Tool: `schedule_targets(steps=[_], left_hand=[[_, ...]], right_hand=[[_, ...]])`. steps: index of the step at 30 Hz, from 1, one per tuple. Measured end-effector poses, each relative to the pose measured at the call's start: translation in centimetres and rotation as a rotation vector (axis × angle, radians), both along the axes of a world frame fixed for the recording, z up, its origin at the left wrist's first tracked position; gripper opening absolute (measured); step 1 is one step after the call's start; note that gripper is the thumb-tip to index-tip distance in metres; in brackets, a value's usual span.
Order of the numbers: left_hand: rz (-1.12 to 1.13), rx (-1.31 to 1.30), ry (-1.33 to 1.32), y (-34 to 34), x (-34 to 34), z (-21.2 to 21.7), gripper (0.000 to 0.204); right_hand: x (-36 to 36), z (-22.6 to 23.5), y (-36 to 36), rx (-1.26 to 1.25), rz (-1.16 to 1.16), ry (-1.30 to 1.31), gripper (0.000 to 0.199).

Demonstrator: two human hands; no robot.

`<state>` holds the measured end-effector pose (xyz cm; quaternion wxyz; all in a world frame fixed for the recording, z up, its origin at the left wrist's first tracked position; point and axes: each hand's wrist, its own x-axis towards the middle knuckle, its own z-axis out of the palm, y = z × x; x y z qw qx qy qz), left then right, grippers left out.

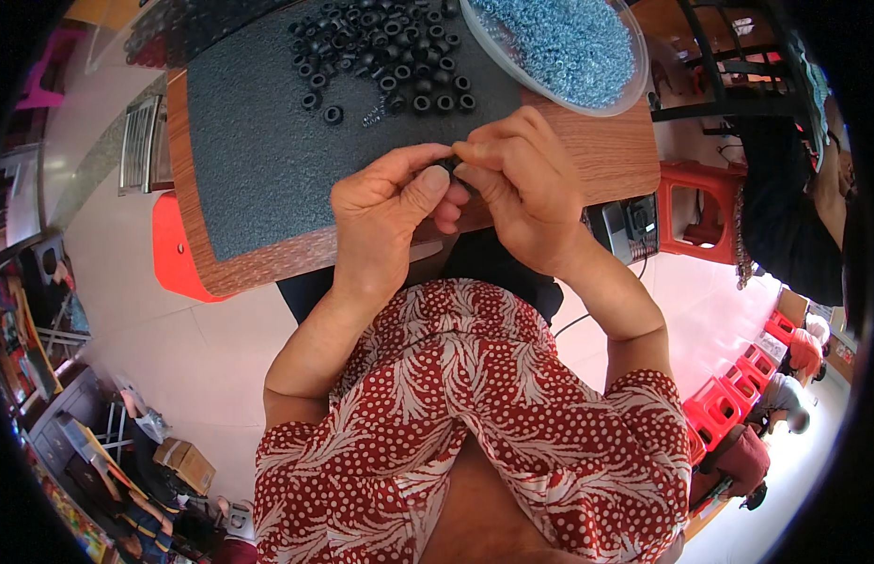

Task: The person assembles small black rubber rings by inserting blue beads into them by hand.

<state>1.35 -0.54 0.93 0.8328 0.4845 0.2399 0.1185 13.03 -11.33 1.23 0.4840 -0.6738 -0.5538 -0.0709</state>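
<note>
Close together over the table's near edge, my left hand (385,202) and my right hand (531,183) meet at the fingertips. Between them is a small black part (447,164), mostly covered by the fingers. My left thumb and fingers pinch it from one side, and my right thumb and forefinger close on it from the other. Just beyond lies a loose pile of black ring-shaped parts (399,70) on a dark textured mat (258,160). A few tiny shiny coil-like pieces (373,116) rest at the pile's near side.
At the far right of the wooden table (601,150) stands a round clear tub (632,94) full of small bluish, shiny pieces (569,47). A clear container (174,38) with dark parts is at the far left. Red stools (705,211) stand to the right; other people sit farther off.
</note>
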Motion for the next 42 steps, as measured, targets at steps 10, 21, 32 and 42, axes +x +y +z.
schedule_targets(steps=[10,21,32,42], left_hand=[[-0.047,-0.036,0.031,0.1,0.3,0.0,0.020],[-0.025,0.017,-0.087,0.3,0.1,-0.2,0.023],[-0.002,0.224,-0.131,0.3,-0.5,0.3,0.021],[0.030,0.215,-0.165,-0.1,-0.5,-0.2,0.020]], right_hand=[[-0.4,0.2,-0.5,-0.018,0.014,0.024,0.018],[-1.9,0.4,-1.0,-0.026,0.023,0.392,0.016],[-2.0,1.6,-1.0,-0.001,0.095,0.679,0.012],[-2.4,2.2,-1.4,0.080,0.188,1.117,0.013]])
